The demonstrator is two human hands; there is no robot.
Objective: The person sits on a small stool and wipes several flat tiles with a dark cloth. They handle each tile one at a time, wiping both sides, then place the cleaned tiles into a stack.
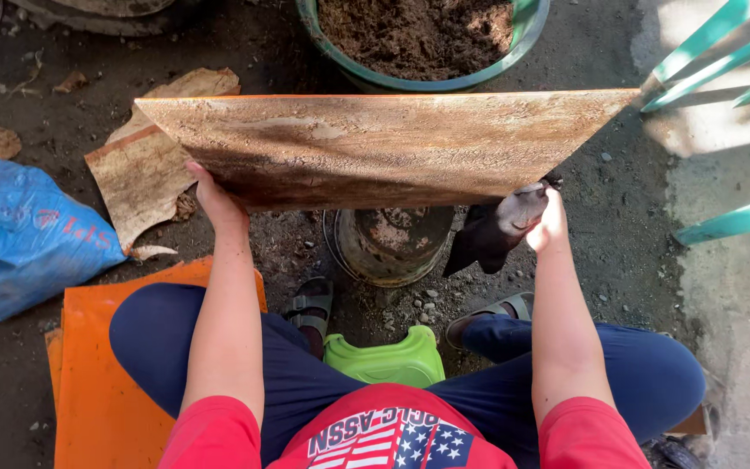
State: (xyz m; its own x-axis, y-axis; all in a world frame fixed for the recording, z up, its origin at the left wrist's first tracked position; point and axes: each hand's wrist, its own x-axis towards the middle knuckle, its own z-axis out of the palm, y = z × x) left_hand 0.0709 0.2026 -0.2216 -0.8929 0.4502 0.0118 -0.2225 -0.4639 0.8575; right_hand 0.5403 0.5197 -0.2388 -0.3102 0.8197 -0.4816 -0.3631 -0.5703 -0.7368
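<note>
I hold a large flat brown board (375,143), dusted with soil, level in front of me. My left hand (212,198) grips its near left edge. My right hand (544,217) grips its near right edge and also clutches a black plastic bag (488,236) that hangs down. Under the board stands a small dirty metal can (388,247) with soil inside, partly hidden by the board. I sit on a low green stool (388,358) with my knees spread and my sandalled feet either side of the can.
A green tub of dark soil (418,39) stands beyond the board. A blue plastic sack (19,234) lies at left, torn cardboard (145,169) beside it, an orange sheet (101,391) under my left leg. Teal metal bars (722,52) stand at right on pale concrete.
</note>
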